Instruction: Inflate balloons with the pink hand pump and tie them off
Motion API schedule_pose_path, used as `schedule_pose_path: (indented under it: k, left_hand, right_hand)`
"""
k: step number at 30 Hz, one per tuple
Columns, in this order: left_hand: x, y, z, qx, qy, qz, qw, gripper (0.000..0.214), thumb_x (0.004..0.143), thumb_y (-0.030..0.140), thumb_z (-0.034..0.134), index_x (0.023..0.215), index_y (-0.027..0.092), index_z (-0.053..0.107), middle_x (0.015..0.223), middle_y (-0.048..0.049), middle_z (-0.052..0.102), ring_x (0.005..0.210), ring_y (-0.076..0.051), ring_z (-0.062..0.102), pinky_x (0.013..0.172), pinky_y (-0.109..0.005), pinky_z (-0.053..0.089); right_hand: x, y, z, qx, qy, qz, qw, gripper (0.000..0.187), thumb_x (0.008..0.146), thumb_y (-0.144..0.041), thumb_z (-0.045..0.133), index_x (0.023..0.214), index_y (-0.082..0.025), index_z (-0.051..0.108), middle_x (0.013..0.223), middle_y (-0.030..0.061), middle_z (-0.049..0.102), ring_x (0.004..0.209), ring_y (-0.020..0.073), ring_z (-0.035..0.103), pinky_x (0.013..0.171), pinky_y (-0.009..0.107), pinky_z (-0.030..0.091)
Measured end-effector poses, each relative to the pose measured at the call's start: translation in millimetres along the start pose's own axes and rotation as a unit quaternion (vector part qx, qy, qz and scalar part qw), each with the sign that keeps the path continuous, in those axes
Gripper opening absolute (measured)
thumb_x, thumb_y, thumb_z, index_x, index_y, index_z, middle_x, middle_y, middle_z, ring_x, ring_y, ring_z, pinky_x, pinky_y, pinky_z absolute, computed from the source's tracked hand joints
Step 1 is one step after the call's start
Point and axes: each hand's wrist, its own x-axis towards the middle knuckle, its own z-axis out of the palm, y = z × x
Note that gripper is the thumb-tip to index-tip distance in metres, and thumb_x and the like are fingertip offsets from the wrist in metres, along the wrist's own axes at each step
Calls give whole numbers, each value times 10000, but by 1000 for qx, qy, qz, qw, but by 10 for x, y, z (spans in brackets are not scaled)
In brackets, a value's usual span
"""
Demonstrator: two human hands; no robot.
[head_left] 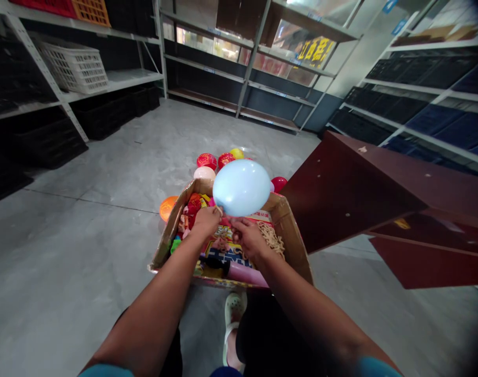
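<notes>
A light blue inflated balloon (242, 187) is held over an open cardboard box (291, 230). My left hand (206, 221) is closed at the balloon's lower left, pinching it around the neck; a small beige loop shows by the fingertips. Just right of it, my right hand (247, 234) has its fingers pinched together under the balloon, but what lies between them is too small to tell. Inside the box are colourful uninflated balloons (195, 203) on the left, a pile of beige bands or cords (272, 238) on the right, and a pink hand pump (246, 273) near the front wall.
Beyond the box, several inflated balloons lie on the grey floor, among them a red balloon (206, 161) and an orange balloon (168, 208). A dark red panelled piece of furniture (352, 193) stands close on the right. Metal shelves (246, 78) line the walls.
</notes>
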Motion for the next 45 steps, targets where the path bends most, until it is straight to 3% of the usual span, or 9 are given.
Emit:
schedule_pose_path:
  k: [2,5,11,16,19,21,29,39,45]
  left_hand:
    - [6,4,-4,136,58,53,988,322,771,239,576,464,177,499,495,-25,413,585,-164,475,530,-236,315]
    - [23,-3,-5,243,81,90,962,268,757,227,576,492,185,568,512,-47,453,667,-216,534,615,-268,352]
    - [25,-23,44,316,75,126,937,299,820,302,493,561,188,590,565,-60,519,607,-202,520,621,-287,353]
    - [-23,-28,131,424,54,140,893,253,852,234,421,775,166,653,767,-93,651,735,-206,594,666,-284,399]
    - [-55,-4,145,467,52,139,871,318,884,262,372,868,151,670,841,-111,680,790,-211,621,685,-285,419]
    - [-81,23,142,479,55,130,866,355,896,283,349,889,149,677,851,-116,687,798,-210,631,693,-286,428]
    - [-150,56,170,501,64,121,854,369,897,281,343,943,137,680,899,-140,698,841,-232,648,722,-311,447]
    - [-103,41,154,464,61,126,875,379,893,301,346,888,148,693,894,-129,703,832,-227,646,713,-305,449]
    - [-137,41,147,465,65,114,875,363,892,302,352,928,152,681,899,-131,699,827,-228,648,692,-298,452]
  right_hand:
    - [-78,-46,17,-27,10,-11,1000,321,609,-405,762,619,-185,529,449,-72,485,356,63,374,356,204,238]
    - [-167,-164,34,-94,38,-39,994,296,629,-409,736,605,-192,535,439,-81,453,357,60,331,370,216,224]
    - [-216,-380,42,-232,-16,-115,966,188,707,-376,651,736,-193,619,525,-66,491,465,82,384,473,226,305]
    - [-120,-428,54,-378,-76,-253,887,145,820,-323,522,805,-202,601,682,-22,571,632,123,493,593,234,398]
    - [-73,-442,44,-451,-59,-335,825,178,874,-274,444,841,-197,602,825,28,608,776,156,540,722,274,435]
    - [-54,-439,32,-468,-36,-356,808,182,877,-261,448,835,-195,613,851,46,614,811,170,551,750,294,442]
    - [-5,-391,54,-275,5,-143,951,189,711,-364,654,785,-189,647,683,-2,631,581,154,598,474,250,452]
    - [-77,-409,43,-295,-81,-200,931,104,799,-329,547,801,-224,545,682,-35,551,565,111,504,534,237,444]
    - [-45,-420,78,-277,-50,-138,950,172,737,-361,625,759,-208,548,661,-37,565,539,98,506,463,211,427]
